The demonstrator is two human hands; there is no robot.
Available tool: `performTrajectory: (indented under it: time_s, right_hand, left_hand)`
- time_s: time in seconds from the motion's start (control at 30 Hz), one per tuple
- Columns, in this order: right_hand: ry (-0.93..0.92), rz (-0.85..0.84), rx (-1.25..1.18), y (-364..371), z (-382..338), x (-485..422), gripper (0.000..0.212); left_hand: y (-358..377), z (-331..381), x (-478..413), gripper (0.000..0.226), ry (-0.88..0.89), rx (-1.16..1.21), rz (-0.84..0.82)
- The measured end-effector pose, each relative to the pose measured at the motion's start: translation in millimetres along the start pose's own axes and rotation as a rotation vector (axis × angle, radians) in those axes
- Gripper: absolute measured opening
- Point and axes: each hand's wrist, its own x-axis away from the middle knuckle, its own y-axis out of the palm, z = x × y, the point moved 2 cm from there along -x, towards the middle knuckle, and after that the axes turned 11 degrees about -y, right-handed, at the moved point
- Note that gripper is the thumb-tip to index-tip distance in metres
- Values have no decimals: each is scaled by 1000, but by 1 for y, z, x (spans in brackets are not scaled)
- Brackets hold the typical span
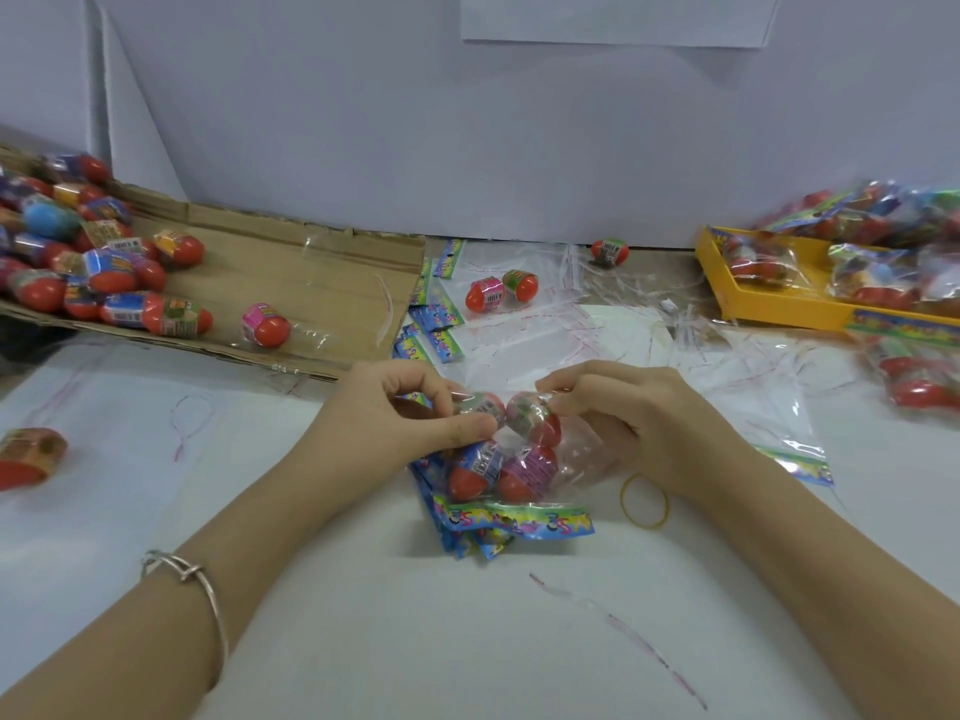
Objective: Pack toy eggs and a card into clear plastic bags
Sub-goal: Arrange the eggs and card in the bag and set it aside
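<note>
My left hand [395, 407] and right hand [623, 413] each pinched a toy egg [480, 407] through the clear plastic bag [576, 459].

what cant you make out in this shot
Head view:
- Mouth of the clear bag: hidden behind the fingers of the left hand and right hand.
- Egg labels: print blurred.
- Packed bags in the yellow tray: cut off by right edge.

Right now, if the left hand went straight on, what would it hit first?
Likely the green-wrapped toy egg pinched by the right hand in the clear plastic bag; the left hand, pinching a barcode-labelled egg, points at it. Depth unclear.
</note>
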Motion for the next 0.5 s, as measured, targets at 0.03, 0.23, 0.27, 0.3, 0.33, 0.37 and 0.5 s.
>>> performTrajectory:
  time_s: [0.03, 0.23, 0.27, 0.3, 0.33, 0.37, 0.5]
  right_hand:
    - [-20, -26, 31, -1, 1, 0, 14]
    - [2, -129, 94, -9, 4, 4, 15]
    - [88, -123, 61, -12, 6, 8, 22]
    - [200, -96, -10, -17, 9, 11, 28]
    - [316, -45, -119, -19, 9, 14, 31]
    - [413, 30, -233, -22, 9, 13, 33]
    - [649, 80, -619, -12, -4, -4, 40]
  left_hand:
    - [-1, 0, -1, 41, -10, 12, -19]
    - [-7, 0, 1, 28, -51, 160, -62]
    - [-7, 0, 4, 31, -55, 179, -56]
    - [-8, 1, 6, 35, -50, 190, -49]
    - [-6, -1, 8, 39, -45, 205, -47]
    - [-6, 0, 10, 41, -29, 219, -42]
    - [-3, 5, 15, 38, 109, 249, -56]
